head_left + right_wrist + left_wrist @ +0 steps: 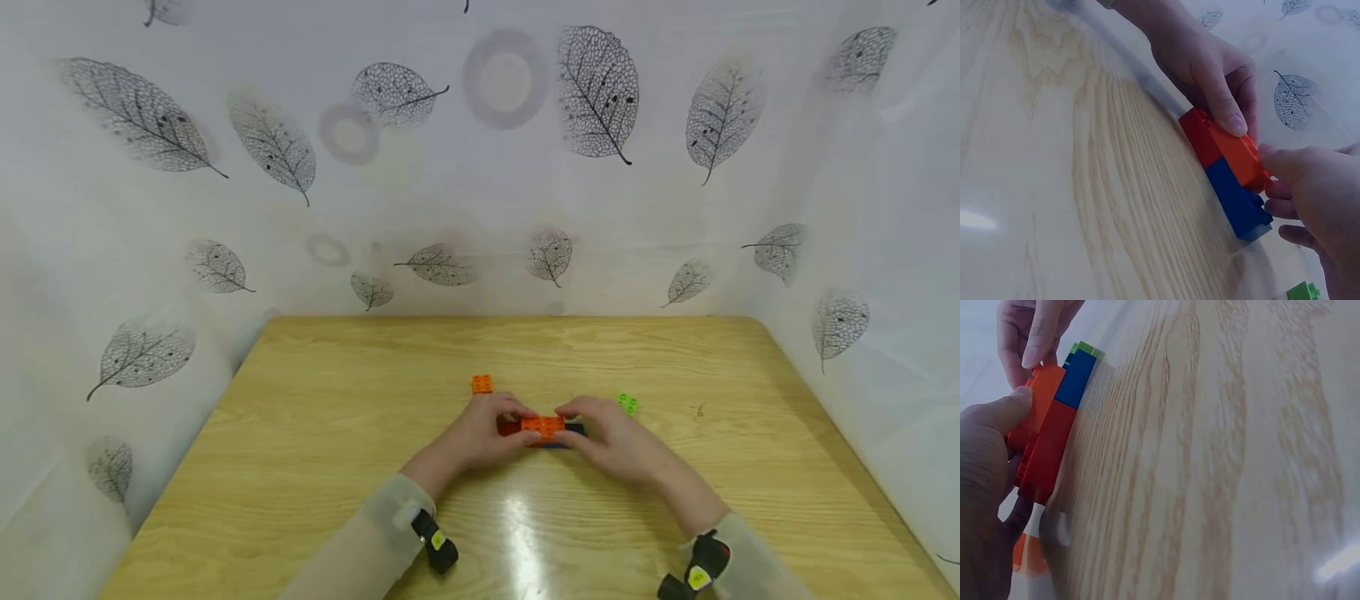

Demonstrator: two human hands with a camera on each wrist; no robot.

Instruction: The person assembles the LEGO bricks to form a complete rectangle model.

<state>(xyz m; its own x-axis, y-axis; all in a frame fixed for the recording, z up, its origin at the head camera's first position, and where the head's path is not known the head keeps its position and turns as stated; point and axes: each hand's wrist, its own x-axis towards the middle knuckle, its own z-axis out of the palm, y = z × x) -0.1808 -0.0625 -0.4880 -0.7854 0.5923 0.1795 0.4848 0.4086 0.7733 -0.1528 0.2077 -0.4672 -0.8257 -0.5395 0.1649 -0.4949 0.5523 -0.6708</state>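
A long orange toy brick (543,427) lies across the seam of a red brick (1050,450) and a blue brick (1232,197), which sit end to end on the table. My left hand (483,429) pinches the orange brick toward its left end, thumb on the near side and fingers behind. At the other end my right hand (618,437) holds it between thumb and fingertips. The studs at the outer ends of the red and blue bricks show beside the orange one. My fingers partly cover the lower bricks in the head view.
Behind my left hand lies a small orange brick (482,383). A small green brick (627,404) rests just beyond my right hand. The wooden table (337,383) meets a leaf-patterned curtain (480,192) at the back and sides.
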